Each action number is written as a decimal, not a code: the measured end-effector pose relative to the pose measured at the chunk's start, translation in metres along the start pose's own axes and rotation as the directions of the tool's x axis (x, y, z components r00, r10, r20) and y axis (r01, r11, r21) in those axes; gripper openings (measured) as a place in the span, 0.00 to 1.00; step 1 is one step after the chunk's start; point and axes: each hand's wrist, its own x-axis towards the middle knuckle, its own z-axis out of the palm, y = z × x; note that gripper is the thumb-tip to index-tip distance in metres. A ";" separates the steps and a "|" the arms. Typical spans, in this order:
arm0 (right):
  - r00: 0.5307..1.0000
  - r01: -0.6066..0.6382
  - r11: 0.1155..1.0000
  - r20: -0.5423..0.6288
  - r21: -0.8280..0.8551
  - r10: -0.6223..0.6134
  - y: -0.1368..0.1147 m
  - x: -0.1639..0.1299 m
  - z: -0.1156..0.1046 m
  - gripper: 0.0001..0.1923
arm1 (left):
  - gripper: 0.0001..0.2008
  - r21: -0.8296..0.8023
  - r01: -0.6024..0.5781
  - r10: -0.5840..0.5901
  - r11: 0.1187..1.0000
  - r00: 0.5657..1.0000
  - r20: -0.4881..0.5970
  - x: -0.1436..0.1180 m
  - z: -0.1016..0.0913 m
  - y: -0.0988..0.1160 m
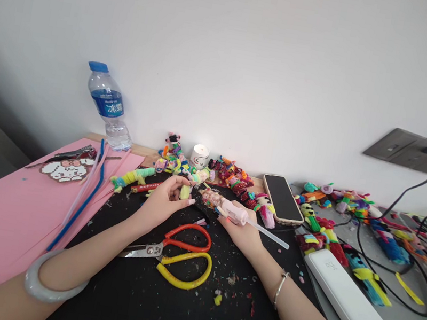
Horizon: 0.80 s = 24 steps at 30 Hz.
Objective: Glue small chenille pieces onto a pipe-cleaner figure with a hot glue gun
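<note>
Holding a small yellow-green piece [185, 192] pinched in the left hand [164, 198]; right hand [241, 228] wrapped around a pink glue gun [232, 210], nozzle aimed at the piece, over the black mat [174, 305]. Risks, as judgement: hot tip close to fingertips, burn or glue smear; trailing glue stick [270, 235] could snag. Counts in head view: one water bottle [108, 105], one phone [282, 198], two scissors, red [172, 242] and yellow [183, 271], one power strip [355, 312], one candle [199, 155].

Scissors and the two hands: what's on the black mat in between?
In the head view, nothing big: bare black mat with tiny scraps separates the scissors from the left hand and right hand.
</note>
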 end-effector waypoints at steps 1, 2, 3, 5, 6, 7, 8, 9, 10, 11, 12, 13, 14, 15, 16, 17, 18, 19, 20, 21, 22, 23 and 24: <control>1.000 -0.006 1.000 0.002 0.000 0.006 0.000 0.000 0.000 0.07 | 0.17 -0.022 0.007 -0.007 1.000 1.000 0.004 0.000 0.000 0.000; 1.000 -0.011 1.000 0.004 0.000 0.011 0.001 0.000 0.000 0.08 | 0.17 -0.041 0.014 -0.013 0.999 1.000 0.008 0.000 0.001 0.000; 1.000 -0.014 1.000 0.004 -0.001 0.014 0.001 0.000 0.000 0.08 | 0.17 -0.055 0.018 -0.017 0.998 1.000 0.013 0.000 0.001 0.000; 1.000 -0.013 1.000 0.004 0.005 0.013 0.001 0.000 0.000 0.08 | 0.17 -0.061 0.018 -0.017 0.998 1.000 0.015 0.000 0.002 -0.001; 1.000 -0.011 1.000 0.003 0.010 0.011 0.001 0.000 0.000 0.08 | 0.17 -0.056 0.012 -0.011 0.998 1.000 0.016 0.000 0.002 -0.002; 1.000 -0.010 1.000 0.003 0.015 0.010 0.001 0.000 0.000 0.08 | 0.17 -0.048 0.006 -0.005 0.999 1.000 0.017 0.000 0.002 -0.003; 1.000 -0.010 1.000 0.003 0.018 0.010 0.001 0.000 0.000 0.08 | 0.16 -0.038 0.002 -0.002 0.999 1.000 0.020 0.000 0.002 -0.004; 1.000 -0.010 1.000 0.004 0.019 0.010 0.001 0.001 0.000 0.08 | 0.17 -0.030 0.002 -0.002 1.000 1.000 0.023 0.000 0.002 -0.005; 1.000 -0.008 1.000 0.005 0.017 0.008 0.001 0.001 0.000 0.08 | 0.17 -0.024 0.006 -0.006 1.000 1.000 0.026 0.000 0.002 -0.005; 1.000 -0.007 1.000 0.005 0.009 0.007 0.001 0.001 0.000 0.08 | 0.17 -0.020 0.014 -0.013 1.000 0.999 0.031 0.000 0.002 -0.006; 1.000 -0.006 1.000 0.006 0.002 0.006 0.001 0.001 0.000 0.08 | 0.17 -0.019 0.022 -0.022 1.000 0.999 0.036 0.000 0.001 -0.006; 1.000 -0.004 1.000 0.009 -0.002 0.004 0.001 0.001 0.000 0.08 | 0.17 -0.021 0.030 -0.029 0.999 0.999 0.041 -0.001 0.001 -0.007; 1.000 -0.004 1.000 0.011 -0.003 0.004 0.001 0.001 0.000 0.08 | 0.17 -0.027 0.032 -0.030 0.999 0.998 0.046 -0.001 0.001 -0.007; 1.000 -0.005 1.000 0.014 0.001 0.005 0.001 0.001 0.000 0.08 | 0.17 -0.036 0.028 -0.026 0.999 0.999 0.046 -0.001 0.002 -0.007; 1.000 -0.008 1.000 0.016 0.007 0.008 0.001 0.001 0.000 0.07 | 0.17 -0.046 0.020 -0.018 0.999 0.999 0.044 -0.001 0.002 -0.008; 1.000 -0.010 1.000 0.017 0.015 0.010 0.001 0.001 0.000 0.07 | 0.17 -0.058 0.007 -0.005 0.998 0.999 0.038 -0.001 0.002 -0.008; 1.000 -0.013 1.000 0.017 0.022 0.012 0.001 0.001 0.000 0.07 | 0.18 -0.072 -0.007 0.009 0.997 0.999 0.032 0.000 0.003 -0.008; 1.000 -0.016 1.000 0.016 0.026 0.015 0.000 0.001 0.000 0.08 | 0.19 -0.086 -0.017 0.020 0.996 0.999 0.031 0.000 0.003 -0.009; 1.000 -0.019 0.999 0.014 0.026 0.018 0.000 0.000 0.000 0.08 | 0.20 -0.100 -0.018 0.022 0.995 0.999 0.037 0.000 0.004 -0.009; 1.000 -0.020 0.999 0.014 0.025 0.019 0.000 0.000 0.000 0.08 | 0.21 -0.114 -0.008 0.014 0.993 0.999 0.052 0.000 0.004 -0.008; 1.000 -0.020 1.000 0.015 0.024 0.019 0.000 0.000 0.000 0.08 | 0.21 -0.125 0.008 0.001 0.992 0.997 0.071 0.000 0.004 -0.008; 1.000 -0.019 1.000 0.016 0.023 0.019 0.001 0.000 0.000 0.08 | 0.21 -0.134 0.023 -0.011 0.991 0.996 0.086 0.000 0.004 -0.007; 1.000 -0.017 1.000 0.019 0.023 0.017 0.001 0.000 0.000 0.08 | 0.21 -0.140 0.035 -0.021 0.990 0.995 0.098 -0.001 0.004 -0.007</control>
